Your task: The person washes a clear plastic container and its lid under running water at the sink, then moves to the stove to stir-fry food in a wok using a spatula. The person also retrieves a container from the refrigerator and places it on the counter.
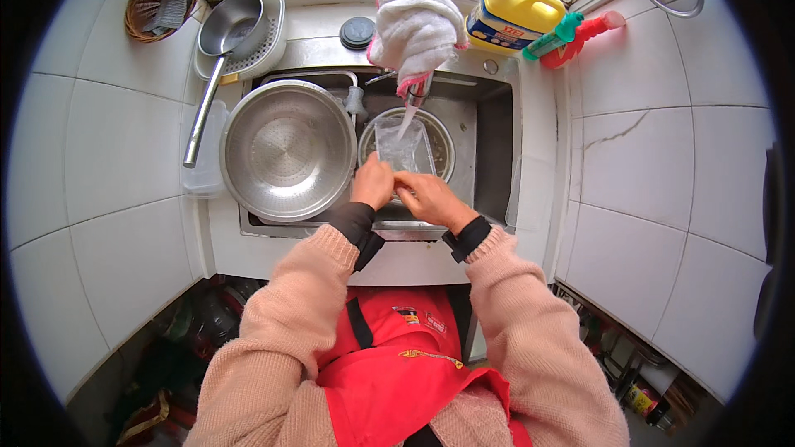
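Under the running tap, a clear plastic container is tilted, and the water stream falls into it. My left hand is closed on its near left edge. My right hand has curled fingers at the container's near edge, meeting the left; its fingertips are partly hidden. Below the container, a round metal basin stands in the sink. A white towel with a pink edge is wrapped around the tap.
A large steel bowl covers the sink's left side. A saucepan rests on a white colander at the back left. Behind the sink stand a yellow jug, a green bottle and a black round lid. Tiled walls flank both sides.
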Demonstrator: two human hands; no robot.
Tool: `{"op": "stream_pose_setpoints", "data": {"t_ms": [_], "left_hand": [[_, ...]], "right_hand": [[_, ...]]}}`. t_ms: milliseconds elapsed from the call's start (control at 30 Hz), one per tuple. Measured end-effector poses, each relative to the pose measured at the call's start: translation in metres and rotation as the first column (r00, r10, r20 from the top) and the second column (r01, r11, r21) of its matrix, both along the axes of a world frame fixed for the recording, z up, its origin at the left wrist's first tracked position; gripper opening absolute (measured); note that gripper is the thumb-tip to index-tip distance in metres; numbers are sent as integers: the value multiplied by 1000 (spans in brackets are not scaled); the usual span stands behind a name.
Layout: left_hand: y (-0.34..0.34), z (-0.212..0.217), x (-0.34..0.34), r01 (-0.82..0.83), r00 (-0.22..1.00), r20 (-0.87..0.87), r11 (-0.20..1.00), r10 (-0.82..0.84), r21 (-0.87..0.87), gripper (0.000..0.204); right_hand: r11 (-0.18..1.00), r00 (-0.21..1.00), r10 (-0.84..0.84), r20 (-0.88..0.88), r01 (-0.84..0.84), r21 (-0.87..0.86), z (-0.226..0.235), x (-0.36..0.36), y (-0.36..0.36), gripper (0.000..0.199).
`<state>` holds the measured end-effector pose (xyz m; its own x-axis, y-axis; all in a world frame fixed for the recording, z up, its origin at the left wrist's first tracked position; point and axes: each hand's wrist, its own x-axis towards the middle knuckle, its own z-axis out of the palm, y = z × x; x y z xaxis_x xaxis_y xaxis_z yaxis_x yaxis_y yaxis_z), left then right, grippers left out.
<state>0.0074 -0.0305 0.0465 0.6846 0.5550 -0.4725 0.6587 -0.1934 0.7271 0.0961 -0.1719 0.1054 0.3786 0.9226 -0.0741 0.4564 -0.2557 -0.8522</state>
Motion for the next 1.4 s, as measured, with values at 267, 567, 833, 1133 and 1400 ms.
{"op": "stream_pose_setpoints", "data": {"t_ms": [267, 567, 833, 1133, 1400], "left_hand": [[-28, 58, 13, 45, 962, 203, 841, -182, 540, 56], [12, 21, 27, 217, 959, 244, 931, -146, -294, 39], [4, 18, -4, -245, 852, -2, 398, 523, -884, 46], [30, 28, 1, -49, 521, 24, 58, 853, -997, 16], [-14, 35, 15, -102, 562, 175, 278, 808, -955, 23]], "right_hand": [[878, 689, -332, -644, 476, 57, -8, 7, -7, 20], [773, 439, -347, -828, 634, 12, 2, 32, -37, 20], [545, 26, -383, -923, 814, -203, -34, 49, -44, 20], [507, -346, -370, -862, 702, -499, -91, 52, -8, 19], [310, -464, -433, -773, 728, -611, -104, 15, 9, 24]]}}
